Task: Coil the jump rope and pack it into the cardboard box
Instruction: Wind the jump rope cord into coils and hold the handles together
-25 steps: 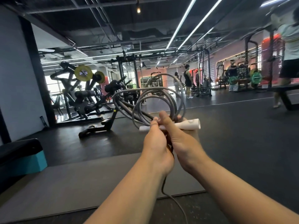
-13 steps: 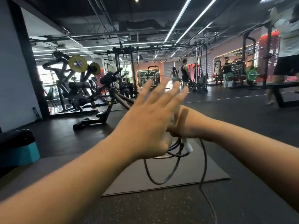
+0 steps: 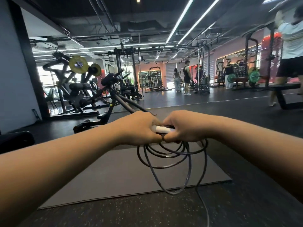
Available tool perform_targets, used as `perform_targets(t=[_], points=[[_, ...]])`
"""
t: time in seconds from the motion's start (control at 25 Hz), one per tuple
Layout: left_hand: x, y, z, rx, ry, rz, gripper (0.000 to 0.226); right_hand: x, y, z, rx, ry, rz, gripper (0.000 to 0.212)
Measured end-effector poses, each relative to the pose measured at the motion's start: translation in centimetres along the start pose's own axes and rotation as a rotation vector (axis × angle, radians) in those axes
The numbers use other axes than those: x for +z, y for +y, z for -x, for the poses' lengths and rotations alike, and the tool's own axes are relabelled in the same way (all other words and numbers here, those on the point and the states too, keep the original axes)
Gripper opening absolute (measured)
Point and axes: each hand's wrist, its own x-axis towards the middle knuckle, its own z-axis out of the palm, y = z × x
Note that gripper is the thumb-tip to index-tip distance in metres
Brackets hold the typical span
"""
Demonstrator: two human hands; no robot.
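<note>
Left hand (image 3: 139,127) and right hand (image 3: 183,126) both grip the white handle (image 3: 161,129); jump rope (image 3: 172,154) loops hang beneath them.

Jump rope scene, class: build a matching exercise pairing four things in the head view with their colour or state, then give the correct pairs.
Things:
1. rope handle
2. rope loops
3. floor mat
4. weight plate

Descriptions:
A. yellow, mounted on a machine
B. white, gripped between both hands
C. grey, flat on the floor
D. dark, hanging below the hands

Pairs: 1-B, 2-D, 3-C, 4-A
</note>
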Motion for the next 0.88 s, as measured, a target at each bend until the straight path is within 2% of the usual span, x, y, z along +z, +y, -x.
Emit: perform_targets(t=[0.04, 0.12, 0.2, 0.36, 0.44, 0.52, 0.56, 0.64, 0.76, 0.88], points=[[0.2, -0.2, 0.1, -0.020, 0.006, 0.174, 0.017, -0.1, -0.2, -0.1, 0.002, 0.013, 0.021, 0.008], [0.5, -0.5, 0.5, -0.098, 0.009, 0.480, 0.020, -0.4, -0.4, -0.1, 0.017, 0.040, 0.042, 0.018], [0.6, -0.8, 0.9, -0.113, -0.080, 0.632, 0.026, -0.6, -0.4, 0.1, 0.000, 0.033, 0.023, 0.024], [-0.2, -0.9, 2.1, -0.049, -0.266, 0.558, 0.024, -0.4, -0.4, 0.6, -0.063, -0.076, -0.075, 0.010], [-0.7, -1.0, 2.5, -0.056, -0.287, 0.488, 0.022, -0.6, 0.1, 1.1, -0.027, -0.144, -0.153, 0.012], [-1.0, -1.2, 3.1, -0.097, -0.316, 0.542, 0.021, -0.6, 0.3, 1.5, -0.007, -0.186, -0.197, 0.018], [-1.2, -1.0, 3.2, -0.123, -0.351, 0.582, 0.019, -0.4, 0.2, 1.5, -0.020, -0.179, -0.178, 0.019], [-1.9, -0.2, 2.5, -0.177, -0.424, 0.512, 0.011, 0.2, -0.4, 1.2, -0.084, -0.147, -0.070, 0.020], [-2.1, 1.3, 0.9, -0.237, -0.437, 0.414, 0.017, 0.6, -1.3, 0.6, -0.180, -0.142, 0.076, 0.023], [-0.6, 0.5, 1.4, -0.116, -0.397, 0.516, 0.024, -0.5, -0.5, 1.9, -0.128, -0.161, -0.076, 0.012]])
